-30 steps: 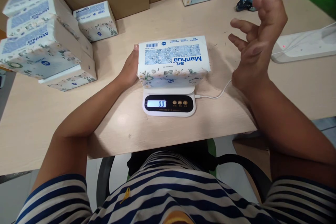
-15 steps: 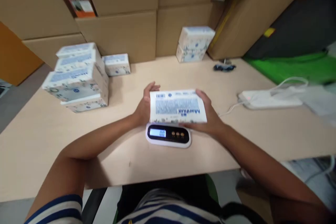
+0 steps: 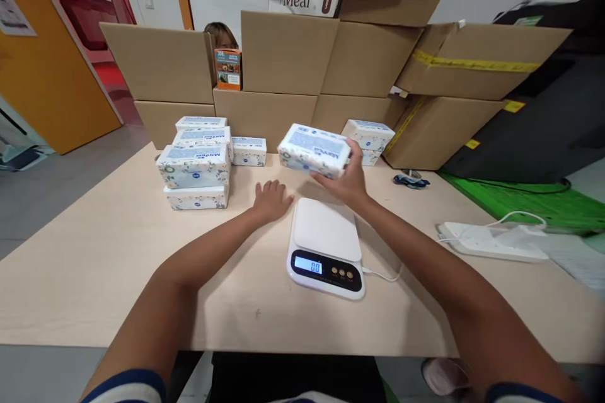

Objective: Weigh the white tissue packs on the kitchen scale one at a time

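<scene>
My right hand (image 3: 347,179) grips one end of a white tissue pack (image 3: 314,150) with blue print, holding it in the air beyond the scale. Fingers spread, my left hand (image 3: 273,201) rests on the table just left of the scale and holds nothing. The white digital kitchen scale (image 3: 327,230) has a bare platform and its lit display reads 0.0. Stacked tissue packs (image 3: 193,167) stand to the left, with a single tissue pack (image 3: 249,152) beside them. Two more stacked tissue packs (image 3: 371,134) are at the back right, partly behind my right hand.
Cardboard boxes (image 3: 283,53) form a wall along the table's back, with a small orange box (image 3: 228,69) among them. At the right lie a white power strip (image 3: 491,242) and a dark blue item (image 3: 411,181). A person's head (image 3: 220,34) shows behind the boxes.
Both hands held the tissue pack over the scale; my left hand has let go and dropped to the table. My right hand has carried the pack away toward the back. The view has tilted up.
</scene>
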{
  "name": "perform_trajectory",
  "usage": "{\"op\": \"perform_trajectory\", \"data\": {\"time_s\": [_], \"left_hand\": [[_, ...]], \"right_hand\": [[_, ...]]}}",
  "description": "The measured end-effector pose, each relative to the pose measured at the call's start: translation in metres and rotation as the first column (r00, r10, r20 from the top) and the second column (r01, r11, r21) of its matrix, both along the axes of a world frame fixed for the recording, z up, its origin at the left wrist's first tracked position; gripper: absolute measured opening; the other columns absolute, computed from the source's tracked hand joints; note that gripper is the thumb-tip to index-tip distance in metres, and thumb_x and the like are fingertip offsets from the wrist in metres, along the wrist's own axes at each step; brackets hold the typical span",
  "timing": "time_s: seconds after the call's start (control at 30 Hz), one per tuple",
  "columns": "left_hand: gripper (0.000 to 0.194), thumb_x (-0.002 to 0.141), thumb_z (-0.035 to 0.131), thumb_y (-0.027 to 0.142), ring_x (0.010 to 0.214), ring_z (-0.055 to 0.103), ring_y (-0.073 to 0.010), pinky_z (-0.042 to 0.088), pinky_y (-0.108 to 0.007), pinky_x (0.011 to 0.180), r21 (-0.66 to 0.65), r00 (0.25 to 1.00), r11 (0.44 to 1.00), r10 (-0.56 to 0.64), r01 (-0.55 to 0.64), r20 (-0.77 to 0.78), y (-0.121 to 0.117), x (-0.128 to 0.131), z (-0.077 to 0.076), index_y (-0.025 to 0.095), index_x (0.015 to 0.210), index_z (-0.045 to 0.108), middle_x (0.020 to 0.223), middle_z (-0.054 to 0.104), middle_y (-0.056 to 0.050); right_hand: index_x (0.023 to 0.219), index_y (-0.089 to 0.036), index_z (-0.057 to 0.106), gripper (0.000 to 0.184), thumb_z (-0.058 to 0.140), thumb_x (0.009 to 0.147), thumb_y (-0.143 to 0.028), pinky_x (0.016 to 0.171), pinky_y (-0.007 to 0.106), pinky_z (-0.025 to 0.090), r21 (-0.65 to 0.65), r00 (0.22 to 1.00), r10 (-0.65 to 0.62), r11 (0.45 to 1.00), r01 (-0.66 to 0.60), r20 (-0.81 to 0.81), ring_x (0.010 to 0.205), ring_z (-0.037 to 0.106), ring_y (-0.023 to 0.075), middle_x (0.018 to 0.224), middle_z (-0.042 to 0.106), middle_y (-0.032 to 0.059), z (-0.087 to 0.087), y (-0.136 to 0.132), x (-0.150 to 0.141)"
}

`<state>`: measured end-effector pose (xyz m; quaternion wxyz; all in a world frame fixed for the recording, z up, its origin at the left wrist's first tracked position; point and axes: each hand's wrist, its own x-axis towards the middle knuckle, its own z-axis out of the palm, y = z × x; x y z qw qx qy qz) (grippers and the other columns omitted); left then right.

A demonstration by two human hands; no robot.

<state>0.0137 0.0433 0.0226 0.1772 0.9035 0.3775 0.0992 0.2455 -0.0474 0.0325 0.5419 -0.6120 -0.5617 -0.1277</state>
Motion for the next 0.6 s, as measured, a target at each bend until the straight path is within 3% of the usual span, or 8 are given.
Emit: {"op": "perform_trajectory", "data": {"time_s": [0.13,0.27,0.43,0.6], "left_hand": [[0.060,0.115,0.045,0.048,0.178,0.030,-0.0380,0.017,-0.061,0.147,0.023,0.992,0.996,-0.089,0.091,-0.086,-0.003,0.001,-0.003,0.013,0.162,0.056,0.187,0.038,-0.022],[0.068,0.115,0.042,0.052,0.179,0.027,-0.0378,0.016,-0.060,0.148,0.014,0.988,0.996,-0.085,0.087,-0.129,-0.004,-0.002,-0.002,0.011,0.168,0.051,0.188,0.036,-0.021],[0.075,0.115,0.037,0.059,0.180,0.025,-0.0368,0.016,-0.061,0.149,0.001,0.985,0.996,-0.086,0.087,-0.151,-0.004,-0.003,-0.004,0.012,0.172,0.047,0.190,0.033,-0.019],[0.078,0.114,0.034,0.061,0.181,0.022,-0.0367,0.014,-0.061,0.149,-0.040,0.982,0.995,-0.096,0.091,-0.161,-0.007,-0.005,-0.002,0.011,0.173,0.046,0.191,0.031,-0.019]], "right_hand": [[0.169,-0.029,0.028,0.128,0.097,0.069,-0.070,0.135,0.071,0.043,-0.141,0.996,0.028,0.989,-0.039,-0.079,0.165,0.045,0.0462,0.176,0.041,0.0241,0.031,0.083,-0.023],[0.170,-0.023,0.031,0.117,0.094,0.075,-0.050,0.137,0.066,0.041,-0.243,0.997,0.033,0.969,-0.049,-0.070,0.167,0.045,0.0447,0.179,0.042,0.0253,0.050,0.141,-0.044],[0.170,-0.026,0.029,0.119,0.093,0.074,-0.055,0.133,0.066,0.046,-0.316,0.992,0.092,0.942,-0.116,-0.089,0.165,0.049,0.0453,0.182,0.040,0.0221,0.043,0.188,-0.054],[0.171,-0.027,0.030,0.114,0.089,0.077,-0.055,0.135,0.068,0.044,-0.377,0.982,0.163,0.907,-0.188,-0.098,0.165,0.049,0.0445,0.182,0.042,0.0215,0.025,0.212,-0.054]]}}
